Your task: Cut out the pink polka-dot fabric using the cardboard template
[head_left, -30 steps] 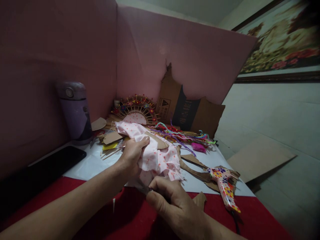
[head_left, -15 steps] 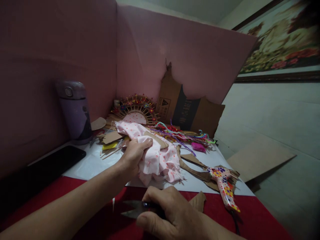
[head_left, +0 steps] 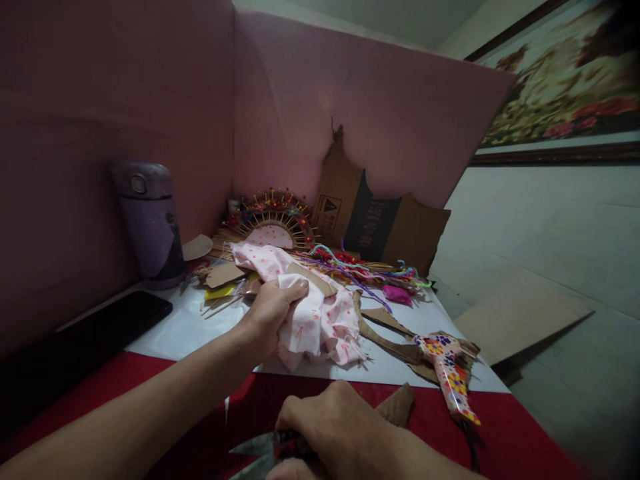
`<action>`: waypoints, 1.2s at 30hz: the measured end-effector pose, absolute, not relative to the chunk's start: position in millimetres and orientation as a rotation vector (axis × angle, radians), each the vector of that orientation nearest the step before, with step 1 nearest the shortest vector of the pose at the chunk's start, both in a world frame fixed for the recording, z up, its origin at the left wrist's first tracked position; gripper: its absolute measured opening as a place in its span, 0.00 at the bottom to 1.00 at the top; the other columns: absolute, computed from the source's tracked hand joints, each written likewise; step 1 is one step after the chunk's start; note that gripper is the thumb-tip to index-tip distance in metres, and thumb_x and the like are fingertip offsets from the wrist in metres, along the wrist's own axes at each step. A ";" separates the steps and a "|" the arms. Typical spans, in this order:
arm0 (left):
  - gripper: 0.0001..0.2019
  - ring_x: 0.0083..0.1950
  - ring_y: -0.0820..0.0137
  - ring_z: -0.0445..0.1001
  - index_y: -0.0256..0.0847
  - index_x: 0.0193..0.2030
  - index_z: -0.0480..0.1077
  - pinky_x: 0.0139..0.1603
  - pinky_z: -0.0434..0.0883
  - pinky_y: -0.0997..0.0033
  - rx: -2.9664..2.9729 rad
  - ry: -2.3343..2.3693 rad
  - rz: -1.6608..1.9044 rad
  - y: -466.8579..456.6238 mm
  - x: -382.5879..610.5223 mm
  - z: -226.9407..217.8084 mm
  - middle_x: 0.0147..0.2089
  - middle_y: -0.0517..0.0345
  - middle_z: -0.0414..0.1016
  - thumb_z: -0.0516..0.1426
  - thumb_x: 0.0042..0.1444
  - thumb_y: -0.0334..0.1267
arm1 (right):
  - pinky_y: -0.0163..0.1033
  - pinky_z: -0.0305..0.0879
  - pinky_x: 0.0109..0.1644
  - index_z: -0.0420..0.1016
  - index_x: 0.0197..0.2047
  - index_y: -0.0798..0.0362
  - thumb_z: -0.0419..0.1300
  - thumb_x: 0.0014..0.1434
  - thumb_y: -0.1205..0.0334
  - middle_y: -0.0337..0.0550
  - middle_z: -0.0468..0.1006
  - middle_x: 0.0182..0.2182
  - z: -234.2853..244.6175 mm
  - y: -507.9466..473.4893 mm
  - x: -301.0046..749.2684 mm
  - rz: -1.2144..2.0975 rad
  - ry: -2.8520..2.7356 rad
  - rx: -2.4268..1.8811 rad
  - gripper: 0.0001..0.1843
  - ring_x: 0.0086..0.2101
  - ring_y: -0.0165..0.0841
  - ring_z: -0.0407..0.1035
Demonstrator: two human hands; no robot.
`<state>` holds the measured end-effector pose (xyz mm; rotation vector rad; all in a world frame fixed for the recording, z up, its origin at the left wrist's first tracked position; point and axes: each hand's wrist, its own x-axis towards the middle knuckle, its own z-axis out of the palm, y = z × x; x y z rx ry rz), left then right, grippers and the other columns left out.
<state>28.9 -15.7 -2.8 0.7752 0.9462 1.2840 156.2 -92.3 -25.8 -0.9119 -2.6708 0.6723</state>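
Observation:
My left hand [head_left: 273,310] pinches a pale pink cloth with red spots [head_left: 306,327], thumb on top. The cloth lies crumpled, partly over a small piece of cardboard [head_left: 320,280] or under it; I cannot tell which. Low in front, my right hand [head_left: 335,430] is closed around a pair of thread snips [head_left: 255,453]. Their blades point left and are spread apart, clear of the cloth. Most of the handle is hidden by my fingers. Beyond the cloth stands a half-round fan shape [head_left: 273,235] of sticks with beads and a spotted cloth centre.
At left are a purple bottle [head_left: 150,233] and a black phone [head_left: 125,320]. A flower-patterned glue gun [head_left: 450,380] lies on cardboard scraps at right. Colourful pipe cleaners [head_left: 360,267], a pink packet [head_left: 397,295] and torn cardboard [head_left: 383,227] are at the back.
My right hand and the snips have dropped lower and tilted, with the blades nearer the bottom edge. The left hand has barely shifted and still grips the cloth.

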 end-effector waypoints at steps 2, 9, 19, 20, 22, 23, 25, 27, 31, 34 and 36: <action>0.07 0.19 0.73 0.68 0.33 0.32 0.69 0.19 0.66 0.75 0.773 0.950 1.294 -14.0 28.7 -3.9 0.23 0.55 0.73 0.61 0.44 0.29 | 0.32 0.55 0.26 0.74 0.37 0.55 0.56 0.56 0.45 0.45 0.79 0.27 -20.8 -95.9 156.4 0.672 -2.590 -0.969 0.20 0.26 0.33 0.71; 0.07 0.18 0.74 0.66 0.34 0.31 0.69 0.17 0.64 0.75 0.729 0.978 1.404 -5.1 25.1 -8.8 0.22 0.58 0.71 0.60 0.44 0.33 | 0.31 0.52 0.27 0.67 0.30 0.55 0.53 0.60 0.51 0.34 0.63 0.21 -15.2 -93.3 156.7 0.941 -1.997 -1.095 0.16 0.23 0.25 0.56; 0.06 0.17 0.74 0.65 0.34 0.28 0.68 0.16 0.63 0.76 0.717 0.933 1.465 -7.1 26.8 -5.4 0.20 0.58 0.70 0.60 0.43 0.32 | 0.28 0.32 0.15 0.63 0.31 0.52 0.52 0.56 0.39 0.27 0.53 0.14 -21.1 -70.8 161.7 1.668 -1.040 -0.946 0.23 0.13 0.19 0.38; 0.06 0.17 0.74 0.65 0.34 0.28 0.68 0.16 0.63 0.76 0.710 0.924 1.470 -7.5 26.9 -5.3 0.20 0.58 0.70 0.61 0.42 0.32 | 0.27 0.32 0.15 0.62 0.31 0.52 0.53 0.56 0.39 0.27 0.53 0.14 -20.3 -70.1 161.9 1.667 -1.001 -0.953 0.23 0.13 0.19 0.39; 0.07 0.18 0.74 0.66 0.33 0.28 0.68 0.17 0.64 0.76 0.701 0.897 1.478 -7.8 26.6 -5.7 0.20 0.58 0.70 0.61 0.41 0.32 | 0.27 0.32 0.15 0.62 0.30 0.52 0.54 0.55 0.39 0.27 0.53 0.13 -19.5 -68.6 162.5 1.657 -0.958 -0.949 0.22 0.13 0.19 0.39; 0.08 0.18 0.74 0.66 0.33 0.29 0.68 0.17 0.64 0.76 0.705 0.887 1.479 -7.6 26.4 -6.1 0.21 0.58 0.71 0.61 0.41 0.32 | 0.27 0.32 0.15 0.62 0.30 0.53 0.54 0.55 0.39 0.27 0.53 0.13 -19.6 -67.5 162.8 1.645 -0.947 -0.938 0.23 0.13 0.19 0.39; 0.09 0.18 0.74 0.66 0.33 0.29 0.68 0.17 0.64 0.76 0.715 0.885 1.476 -6.7 26.0 -7.4 0.21 0.58 0.70 0.62 0.41 0.34 | 0.26 0.33 0.15 0.62 0.30 0.53 0.54 0.54 0.37 0.26 0.53 0.13 -20.9 -64.4 163.6 1.611 -0.934 -0.915 0.24 0.13 0.19 0.39; 0.10 0.18 0.74 0.65 0.33 0.29 0.68 0.17 0.64 0.76 0.720 0.884 1.474 -5.4 25.9 -9.0 0.21 0.58 0.71 0.63 0.40 0.34 | 0.26 0.33 0.15 0.61 0.30 0.53 0.54 0.53 0.37 0.26 0.52 0.13 -22.5 -60.0 164.5 1.549 -0.926 -0.899 0.25 0.13 0.18 0.39; 0.12 0.20 0.73 0.67 0.34 0.30 0.68 0.19 0.65 0.75 0.738 0.876 1.501 -2.6 26.6 -10.6 0.22 0.58 0.71 0.63 0.38 0.35 | 0.25 0.37 0.15 0.62 0.30 0.53 0.56 0.52 0.37 0.26 0.52 0.13 -20.2 -50.5 167.1 1.341 -0.931 -0.868 0.24 0.13 0.18 0.42; 0.13 0.22 0.71 0.69 0.34 0.30 0.68 0.21 0.66 0.73 0.760 0.894 1.537 -1.1 26.6 -10.3 0.23 0.57 0.72 0.64 0.37 0.35 | 0.24 0.36 0.14 0.62 0.30 0.53 0.58 0.51 0.38 0.26 0.53 0.13 -9.5 -44.9 171.6 1.353 -0.865 -0.870 0.24 0.12 0.18 0.43; 0.13 0.22 0.71 0.69 0.34 0.29 0.68 0.21 0.66 0.74 0.759 0.898 1.539 -0.1 26.1 -10.5 0.23 0.57 0.72 0.64 0.36 0.35 | 0.24 0.36 0.13 0.62 0.29 0.53 0.58 0.52 0.40 0.26 0.53 0.13 0.7 -40.8 176.6 1.409 -0.834 -0.875 0.23 0.12 0.18 0.42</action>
